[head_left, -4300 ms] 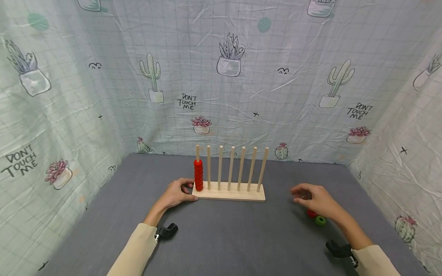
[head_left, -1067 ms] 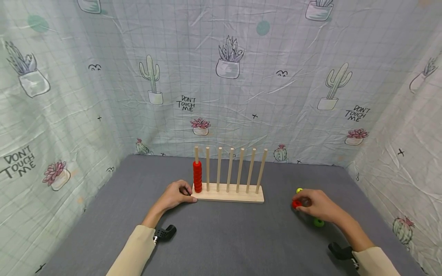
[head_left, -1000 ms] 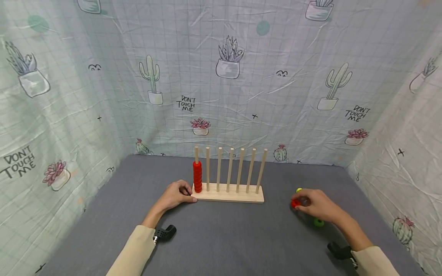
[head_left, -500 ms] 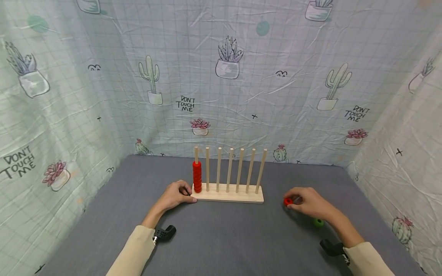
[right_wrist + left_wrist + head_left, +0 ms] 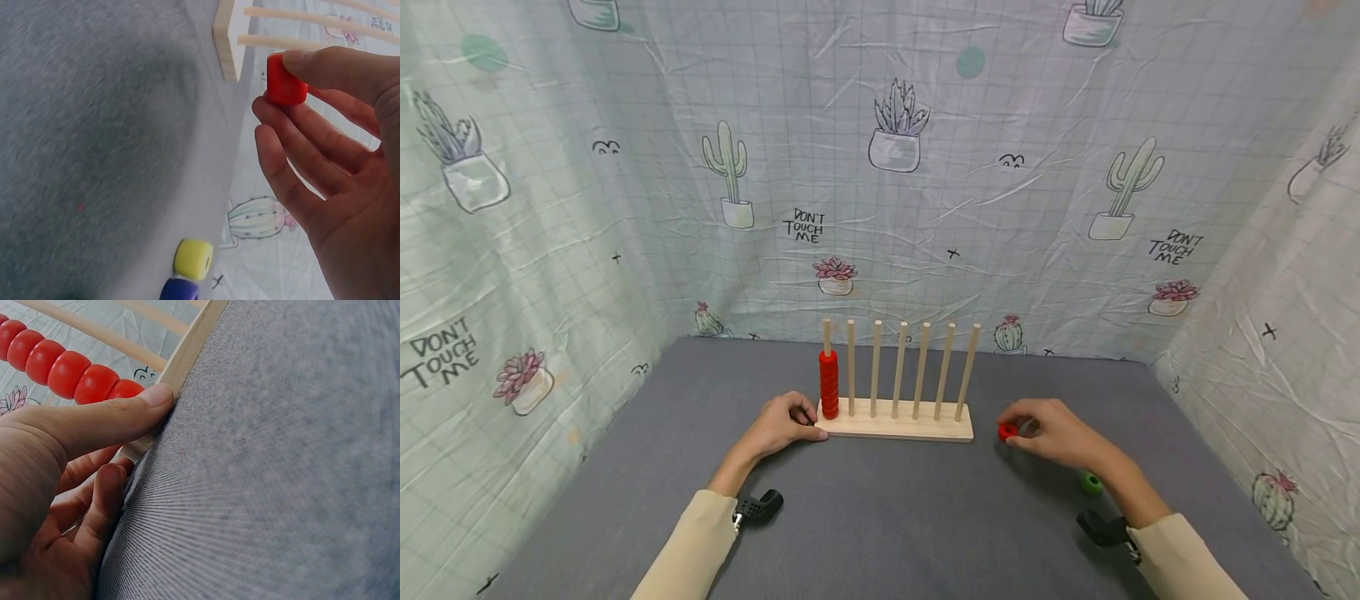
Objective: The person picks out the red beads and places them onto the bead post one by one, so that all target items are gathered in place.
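A wooden peg stand (image 5: 895,425) with a row of upright pegs sits on the grey table. Its leftmost peg carries a stack of red beads (image 5: 829,385), the bare peg tip showing above; the other pegs hold none. My left hand (image 5: 781,427) grips the stand's left end, thumb on the front edge, as the left wrist view also shows. To the right of the stand, my right hand (image 5: 1054,432) pinches a single red bead (image 5: 285,80) between thumb and fingers. That bead is a short way from the stand's right end.
A green bead (image 5: 1091,482) lies on the table behind my right hand, near the forearm. The right wrist view shows a yellow bead (image 5: 194,258) and a blue bead (image 5: 180,289), hidden in the head view. A patterned cloth (image 5: 895,208) stands behind the table.
My right hand has picked up a red bead from beside the green one and carried it left towards the stand. My left hand has kept its grip on the stand.
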The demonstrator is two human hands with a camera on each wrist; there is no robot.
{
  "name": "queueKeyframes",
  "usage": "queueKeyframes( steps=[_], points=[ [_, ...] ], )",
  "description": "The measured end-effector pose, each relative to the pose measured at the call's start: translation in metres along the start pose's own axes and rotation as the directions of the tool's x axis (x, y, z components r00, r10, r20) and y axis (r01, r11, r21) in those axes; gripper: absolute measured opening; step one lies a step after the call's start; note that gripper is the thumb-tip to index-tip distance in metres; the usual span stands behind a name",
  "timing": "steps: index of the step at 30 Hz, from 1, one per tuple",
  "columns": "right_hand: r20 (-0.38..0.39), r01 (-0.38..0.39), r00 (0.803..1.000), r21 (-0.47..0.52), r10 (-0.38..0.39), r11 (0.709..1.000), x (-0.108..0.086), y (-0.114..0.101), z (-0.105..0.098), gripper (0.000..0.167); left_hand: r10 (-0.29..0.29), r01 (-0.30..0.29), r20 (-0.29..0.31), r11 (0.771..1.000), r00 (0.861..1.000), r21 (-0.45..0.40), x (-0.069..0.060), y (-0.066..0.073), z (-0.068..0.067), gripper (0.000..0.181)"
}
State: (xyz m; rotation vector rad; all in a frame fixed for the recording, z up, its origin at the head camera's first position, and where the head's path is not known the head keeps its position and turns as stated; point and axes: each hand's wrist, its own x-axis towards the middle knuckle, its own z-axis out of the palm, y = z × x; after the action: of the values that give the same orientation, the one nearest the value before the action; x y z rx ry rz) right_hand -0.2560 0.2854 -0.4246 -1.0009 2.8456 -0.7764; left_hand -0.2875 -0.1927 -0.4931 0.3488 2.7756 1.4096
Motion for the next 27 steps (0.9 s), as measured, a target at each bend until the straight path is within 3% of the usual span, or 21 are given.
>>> queueKeyframes(
  steps=[27],
  points=[
    [0.008, 0.126, 0.992, 0.024, -0.126, 0.992, 0.036, -0.034, 0.005, 0.027, 0.004, -0.004, -0.006, 1.000, 1.000, 0.005, 0.000, -0.002, 0.001, 0.033]
  ],
)
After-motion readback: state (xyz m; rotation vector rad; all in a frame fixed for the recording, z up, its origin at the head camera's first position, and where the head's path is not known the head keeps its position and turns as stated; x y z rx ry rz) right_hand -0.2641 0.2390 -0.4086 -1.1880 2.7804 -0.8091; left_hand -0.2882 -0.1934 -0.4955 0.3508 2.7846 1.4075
